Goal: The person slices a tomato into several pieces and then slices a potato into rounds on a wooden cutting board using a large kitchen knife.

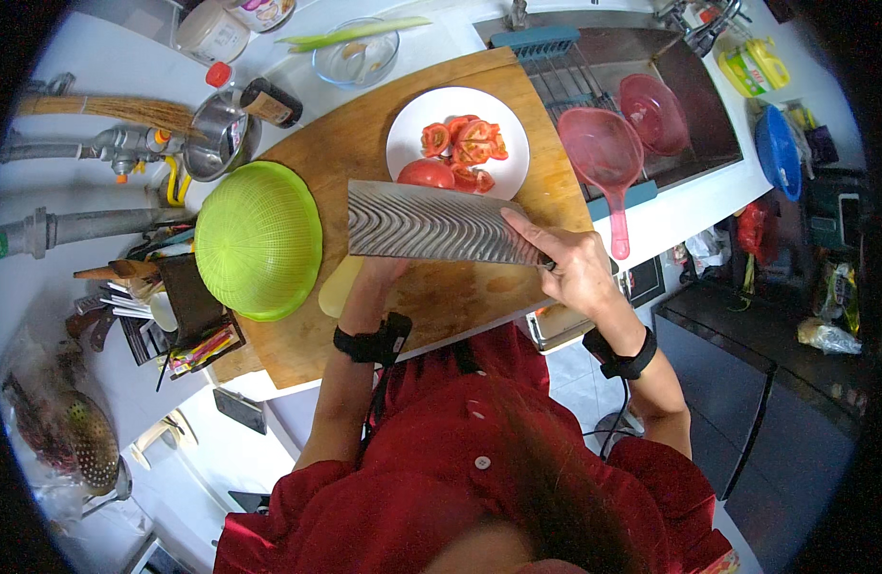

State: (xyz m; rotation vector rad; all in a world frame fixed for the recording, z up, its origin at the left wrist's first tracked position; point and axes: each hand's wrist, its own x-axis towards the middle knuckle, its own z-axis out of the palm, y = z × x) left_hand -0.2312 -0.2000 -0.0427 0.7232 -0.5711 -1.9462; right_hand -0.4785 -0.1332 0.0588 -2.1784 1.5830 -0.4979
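Note:
My right hand (583, 271) grips a cleaver (441, 224) with a wavy-patterned blade, its index finger laid along the steel. The broad blade is held flat to my view, over the wooden cutting board (470, 294). Most of my left hand (383, 271) is hidden behind it, so its fingers cannot be made out. A pale yellow, rounded piece (338, 288), perhaps a peeled vegetable, lies beside my left wrist. Behind the cleaver a white plate (412, 107) holds cut tomato pieces (475, 140) and a larger rounded tomato piece (425, 173); the blade covers the plate's near edge.
An upturned green mesh colander (258, 240) rests at the board's left. A glass bowl (355, 61) with a green stalk (362, 34) across it stands behind. To the right, a pink ladle (602, 151) lies over the sink (706, 93). A utensil holder (190, 294) is at left.

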